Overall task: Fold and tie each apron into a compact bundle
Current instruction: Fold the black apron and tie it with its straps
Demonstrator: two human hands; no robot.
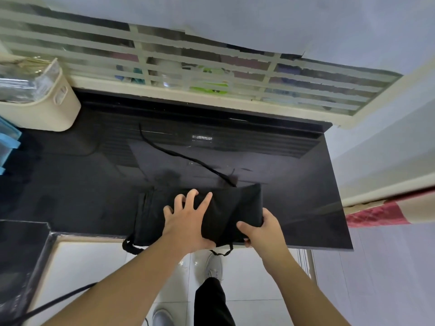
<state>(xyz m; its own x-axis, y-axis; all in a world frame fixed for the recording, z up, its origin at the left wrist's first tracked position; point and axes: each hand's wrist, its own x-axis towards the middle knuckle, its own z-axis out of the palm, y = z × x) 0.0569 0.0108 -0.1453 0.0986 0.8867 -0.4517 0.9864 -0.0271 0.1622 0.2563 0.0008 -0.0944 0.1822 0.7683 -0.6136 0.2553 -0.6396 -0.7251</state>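
Note:
A black apron, folded into a long band, lies at the front edge of the black counter. My left hand presses on its middle with fingers spread. At the band's right end my right hand grips the near corner, thumb on top, and that end is raised off the counter. One black strap trails from the apron toward the back of the counter. Two strap loops hang over the front edge.
A cream bin holding clear plastic stands at the back left, beside a blue container. A barred window runs behind the counter. Below are the tiled floor, my shoes and a black cable at lower left.

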